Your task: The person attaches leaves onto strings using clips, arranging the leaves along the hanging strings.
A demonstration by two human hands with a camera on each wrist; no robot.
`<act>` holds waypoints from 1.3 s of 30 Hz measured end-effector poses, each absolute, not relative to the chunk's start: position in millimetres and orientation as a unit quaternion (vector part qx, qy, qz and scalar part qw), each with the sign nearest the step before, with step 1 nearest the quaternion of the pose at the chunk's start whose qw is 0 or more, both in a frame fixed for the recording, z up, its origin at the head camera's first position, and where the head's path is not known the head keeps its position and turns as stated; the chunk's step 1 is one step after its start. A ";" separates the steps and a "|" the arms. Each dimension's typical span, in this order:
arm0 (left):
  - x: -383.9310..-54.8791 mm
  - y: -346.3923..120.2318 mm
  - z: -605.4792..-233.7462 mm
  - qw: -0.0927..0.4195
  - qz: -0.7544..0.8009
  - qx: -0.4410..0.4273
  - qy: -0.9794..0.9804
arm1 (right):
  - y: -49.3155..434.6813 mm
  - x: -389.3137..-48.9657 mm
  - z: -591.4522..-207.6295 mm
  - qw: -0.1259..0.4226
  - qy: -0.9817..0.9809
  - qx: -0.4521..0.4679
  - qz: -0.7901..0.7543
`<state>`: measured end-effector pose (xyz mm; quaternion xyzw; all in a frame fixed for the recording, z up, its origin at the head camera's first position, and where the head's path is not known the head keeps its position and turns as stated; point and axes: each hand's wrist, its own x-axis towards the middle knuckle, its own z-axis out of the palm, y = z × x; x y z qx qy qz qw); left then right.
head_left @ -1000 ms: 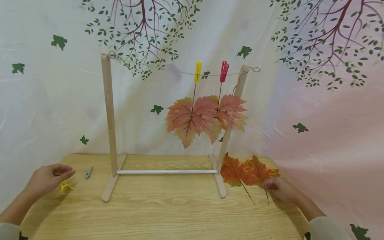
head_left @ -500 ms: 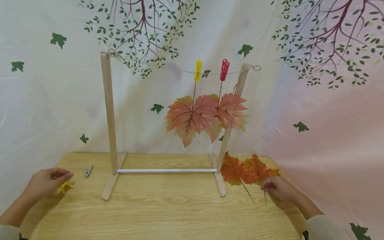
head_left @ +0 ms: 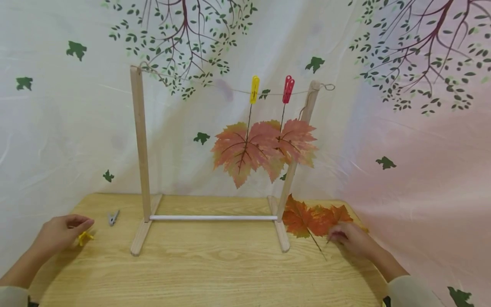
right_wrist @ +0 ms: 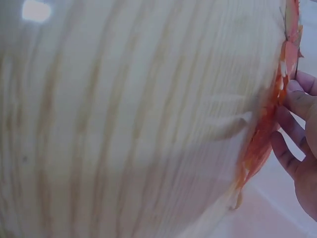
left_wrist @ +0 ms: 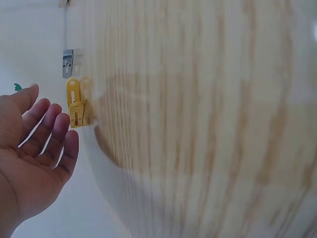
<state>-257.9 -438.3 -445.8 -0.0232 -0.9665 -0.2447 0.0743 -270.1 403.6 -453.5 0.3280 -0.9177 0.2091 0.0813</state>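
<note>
On the right of the table, my right hand [head_left: 354, 241] pinches an orange artificial maple leaf [head_left: 341, 213] by its stem between thumb and fingers. Its blade overlaps a second maple leaf [head_left: 297, 217], whose stem points toward me. In the right wrist view, the orange leaf [right_wrist: 262, 131] lies along the table edge beside the fingers. At the far left my left hand [head_left: 57, 234] hovers with loosely bent fingers, holding nothing. Just past its fingertips lies a yellow clothespin [head_left: 85, 238], also seen in the left wrist view near the hand [left_wrist: 37, 148]. Behind it is a grey clothespin [head_left: 113, 218].
A wooden stand [head_left: 141, 145] with a white crossbar [head_left: 212, 217] occupies the table's middle. From its string hang two pinkish leaves [head_left: 245, 147], one under a yellow clothespin [head_left: 255, 89], one under a red clothespin [head_left: 288, 89]. A leaf-printed curtain [head_left: 172, 128] backs the table.
My right hand has shifted slightly left, turning its leaf so the blade swings right and the stem tip left. My left hand has lowered a little toward the yellow clothespin.
</note>
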 end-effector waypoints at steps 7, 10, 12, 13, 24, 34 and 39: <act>-253.3 -439.2 -446.5 0.080 -0.246 -0.017 -0.966 | 392.4 -272.5 -448.2 0.142 -0.912 0.334 0.193; -251.3 -439.5 -447.5 0.081 -0.249 -0.014 -0.965 | 387.2 -271.3 -442.2 0.161 -0.907 0.339 0.191; -250.0 -440.3 -448.3 0.078 -0.251 -0.013 -0.965 | 383.8 -270.1 -437.4 0.165 -0.904 0.342 0.197; -250.0 -441.3 -448.2 0.074 -0.253 -0.014 -0.965 | 382.1 -269.4 -434.8 0.165 -0.903 0.342 0.201; -249.4 -448.2 -448.5 0.048 -0.271 -0.016 -0.961 | 370.4 -268.0 -417.8 0.179 -0.904 0.315 0.229; -252.0 -446.7 -450.9 0.043 -0.278 -0.011 -0.959 | 362.9 -263.1 -400.0 0.143 -0.907 0.293 0.265; -253.5 -442.2 -452.7 0.038 -0.281 -0.019 -0.959 | 359.2 -259.9 -392.0 0.145 -0.909 0.286 0.266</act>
